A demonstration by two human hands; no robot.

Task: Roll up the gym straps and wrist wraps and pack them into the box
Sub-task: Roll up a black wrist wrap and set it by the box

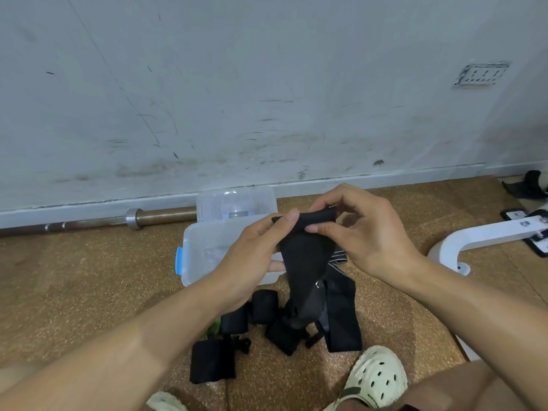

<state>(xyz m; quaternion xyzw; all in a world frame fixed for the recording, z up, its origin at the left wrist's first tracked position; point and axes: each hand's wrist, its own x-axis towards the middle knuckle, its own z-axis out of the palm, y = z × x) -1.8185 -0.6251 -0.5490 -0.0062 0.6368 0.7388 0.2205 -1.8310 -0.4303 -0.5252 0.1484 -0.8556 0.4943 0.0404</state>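
Black webbing, a gym strap (pixel 302 253), is pinched by left hand (pixel 252 259) and right hand (pixel 364 232) above the open box (pixel 192 262); tight, even turns should roll best. Rolled wraps (pixel 264 307) crowd the floor; a barbell (pixel 89 222) lies behind, a shoe (pixel 376 378) right.

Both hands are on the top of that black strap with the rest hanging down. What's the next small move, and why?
Probably keep turning the started roll downward. The left hand and right hand pinch the black strap at its top edge, where only a short fold shows, while most of it hangs loose toward the floor. The clear box sits open behind, so packing can wait until the roll is finished.
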